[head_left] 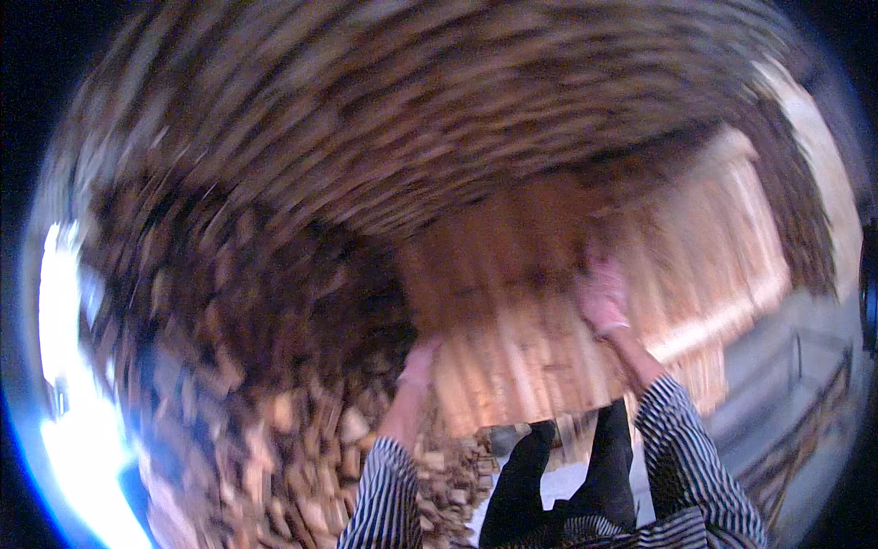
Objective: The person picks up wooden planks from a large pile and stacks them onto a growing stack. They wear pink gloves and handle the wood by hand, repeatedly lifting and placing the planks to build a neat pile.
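Striped sleeves (pixel 677 457) are rising at lower frame as both hands, left hand (pixel 419 361) and right hand (pixel 604 297), are lifting a wood bundle (pixel 549 302) from the heaped firewood pile (pixel 302 439); finger state blurred, cannot tell.

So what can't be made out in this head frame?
- Left hand and right hand: motion blur hides the fingers, so the grip is unclear.
- Big pale brown wooden load between the hands: smeared, its make-up unreadable.
- Dark brown stacked firewood wall: single pieces streaked by blur.
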Tool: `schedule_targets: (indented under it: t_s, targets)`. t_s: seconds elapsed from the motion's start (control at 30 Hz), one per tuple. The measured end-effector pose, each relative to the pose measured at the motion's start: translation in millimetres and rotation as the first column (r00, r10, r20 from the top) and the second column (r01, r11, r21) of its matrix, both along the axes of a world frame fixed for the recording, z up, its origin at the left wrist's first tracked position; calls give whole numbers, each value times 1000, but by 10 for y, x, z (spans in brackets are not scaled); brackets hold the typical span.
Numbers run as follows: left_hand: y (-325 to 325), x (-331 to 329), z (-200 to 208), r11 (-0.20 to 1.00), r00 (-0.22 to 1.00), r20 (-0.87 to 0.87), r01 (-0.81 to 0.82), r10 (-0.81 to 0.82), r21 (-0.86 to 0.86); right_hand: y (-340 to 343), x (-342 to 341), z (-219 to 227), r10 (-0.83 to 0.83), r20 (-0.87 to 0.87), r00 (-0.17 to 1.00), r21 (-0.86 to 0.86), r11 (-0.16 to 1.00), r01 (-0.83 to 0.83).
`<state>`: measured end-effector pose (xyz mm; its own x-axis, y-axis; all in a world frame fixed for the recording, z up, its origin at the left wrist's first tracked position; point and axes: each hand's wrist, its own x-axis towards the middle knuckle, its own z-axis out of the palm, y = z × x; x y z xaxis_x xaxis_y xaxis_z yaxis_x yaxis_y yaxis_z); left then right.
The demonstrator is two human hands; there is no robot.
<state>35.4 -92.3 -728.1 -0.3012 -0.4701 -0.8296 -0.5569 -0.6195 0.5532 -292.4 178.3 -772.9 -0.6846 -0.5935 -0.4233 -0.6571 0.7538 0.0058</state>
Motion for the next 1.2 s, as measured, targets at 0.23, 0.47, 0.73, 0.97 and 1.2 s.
schedule_targets:
  t_s: [0.23,0.47,0.73,0.97,1.2]
  targets:
    - [572,-608,581,524,345,935,813,-78,-256,54,-144,176,-91,-236,967,-354,935,2]
    - [1651,-132,1752,874,978,172,181,-114,-452,-1159,1072,2574,255,170,952,-616,781,-100]
    - [2709,1298,2898,829,986,-121,-160,113,-536,-1458,3455,5638,983,28,181,-972,69,-225]
    - [2818,2059,3903,285,606,-537,-775,587,-563,-1628,5238,6737,1000,-18,-10,-970,-19,-244]
    - [3041,2587,5056,-482,469,-637,-418,611,-770,-2061,6434,7110,997,-73,0,-722,-52,-690]
